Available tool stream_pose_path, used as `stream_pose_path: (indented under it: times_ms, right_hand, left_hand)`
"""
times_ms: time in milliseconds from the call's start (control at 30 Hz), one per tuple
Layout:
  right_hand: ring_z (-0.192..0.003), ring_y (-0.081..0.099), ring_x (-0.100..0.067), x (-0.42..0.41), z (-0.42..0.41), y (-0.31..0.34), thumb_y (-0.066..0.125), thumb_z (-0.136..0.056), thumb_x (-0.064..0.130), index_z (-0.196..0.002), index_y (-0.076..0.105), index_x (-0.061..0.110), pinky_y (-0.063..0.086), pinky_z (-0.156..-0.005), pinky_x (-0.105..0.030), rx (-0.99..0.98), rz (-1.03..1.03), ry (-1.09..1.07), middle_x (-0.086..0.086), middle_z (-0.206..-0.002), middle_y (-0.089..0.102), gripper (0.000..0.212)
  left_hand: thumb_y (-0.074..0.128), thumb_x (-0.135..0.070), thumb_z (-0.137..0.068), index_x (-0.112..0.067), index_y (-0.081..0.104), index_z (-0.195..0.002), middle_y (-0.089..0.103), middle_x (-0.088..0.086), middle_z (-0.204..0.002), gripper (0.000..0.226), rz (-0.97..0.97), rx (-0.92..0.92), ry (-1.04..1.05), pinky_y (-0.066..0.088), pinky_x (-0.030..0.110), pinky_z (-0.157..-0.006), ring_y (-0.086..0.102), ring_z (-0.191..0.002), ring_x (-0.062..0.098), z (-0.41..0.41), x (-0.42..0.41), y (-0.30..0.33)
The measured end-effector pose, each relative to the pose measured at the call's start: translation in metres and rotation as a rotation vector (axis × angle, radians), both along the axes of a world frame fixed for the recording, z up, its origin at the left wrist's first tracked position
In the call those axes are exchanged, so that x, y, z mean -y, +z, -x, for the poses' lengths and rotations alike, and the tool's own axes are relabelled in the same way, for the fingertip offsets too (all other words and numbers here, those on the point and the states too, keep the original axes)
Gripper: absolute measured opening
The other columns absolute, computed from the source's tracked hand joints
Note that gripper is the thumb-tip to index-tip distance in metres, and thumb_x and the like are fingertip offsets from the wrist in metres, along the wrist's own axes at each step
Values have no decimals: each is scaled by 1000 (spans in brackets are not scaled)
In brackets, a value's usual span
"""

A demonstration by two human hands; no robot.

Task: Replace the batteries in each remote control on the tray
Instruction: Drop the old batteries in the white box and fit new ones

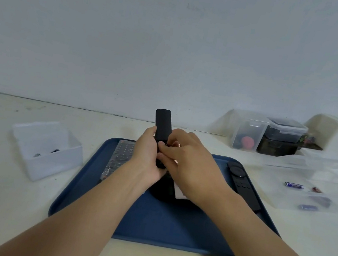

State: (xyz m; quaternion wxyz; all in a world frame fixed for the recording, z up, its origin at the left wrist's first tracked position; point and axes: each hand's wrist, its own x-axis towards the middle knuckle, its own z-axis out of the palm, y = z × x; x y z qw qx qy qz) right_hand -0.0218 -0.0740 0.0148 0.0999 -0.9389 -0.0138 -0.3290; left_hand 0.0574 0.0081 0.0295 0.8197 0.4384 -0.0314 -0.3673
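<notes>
— Where was the remote just then?

— The slim black remote [163, 124] was up off the blue tray [170, 227], held nearly upright above its far half. The left hand [147, 157] was wrapped round its lower body, and the right hand [185, 159] had fingers curled onto it at the middle, thumb pressed against the casing. Neither hand was spread wide.

— How would you have expected it to handle?

— Light, I judged, and stiff: a hard plastic shell, smooth enough to slip if squeezed only at the edges. A grip round the long sides seemed safest, leaving the back panel free to slide. The cover was probably the fragile bit, with small clips; whether it was already off, I couldn't tell, since the hands hid it.

— And the others?

— A grey buttoned remote [120, 155] lay on the tray's left, a flat black remote [243, 186] on its right. Loose batteries [294, 185] lay on the table to the right of the tray, and a clear box [46, 150] stood on its left.
</notes>
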Motion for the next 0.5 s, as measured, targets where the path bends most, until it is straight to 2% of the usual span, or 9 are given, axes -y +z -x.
stream_pose_path:
  times_ms: [33,100,167,233,300,367,500]
  right_hand:
    - [-95,47,-8,1,3,3,57,-99,29,-113,72,20,48,-79,-28,12,-74,32,9,-105,55,22]
    - [-91,55,-1,12,8,11,64,-96,27,-122,68,25,43,-78,-13,146,-371,56,13,-110,59,26]
    - [-81,60,-2,32,12,18,66,-94,28,-121,66,25,48,-72,-16,288,-698,-62,12,-108,65,27]
    - [-76,64,-7,48,12,17,66,-95,29,-118,68,17,52,-69,-24,193,-1041,-102,5,-106,70,26]
    - [-81,64,-16,50,10,11,66,-95,27,-110,72,8,50,-69,-26,16,-1349,27,-3,-101,71,25]
    - [-86,62,-21,46,9,5,66,-95,26,-106,74,8,47,-71,-26,-49,-1482,153,-7,-95,71,22]
    - [-65,59,-15,41,8,5,66,-94,28,-107,74,14,41,-64,-23,-59,-1612,216,-1,-75,64,21]
  left_hand:
    - [45,-38,-102,-12,67,-82,66,2,-65,39,28,11,3,52,23,-54,63,-56,14,-1,1,2]
    - [44,-32,-102,-5,69,-91,69,9,-79,38,126,36,-7,50,23,-52,60,-58,15,-3,2,5]
    - [44,-29,-103,3,69,-106,66,17,-95,40,178,46,-55,48,20,-46,55,-59,14,-4,3,8]
    - [43,-29,-103,4,67,-116,65,19,-100,43,180,63,-97,47,19,-44,53,-59,12,-4,4,5]
    - [42,-30,-103,4,67,-119,64,16,-94,46,172,90,-125,45,20,-41,52,-58,13,-1,6,4]
    - [41,-31,-103,5,68,-117,63,13,-87,47,156,128,-140,43,20,-40,51,-57,13,4,10,3]
    - [38,-35,-105,2,71,-112,64,12,-88,50,150,185,-179,43,20,-41,51,-59,13,8,14,-1]
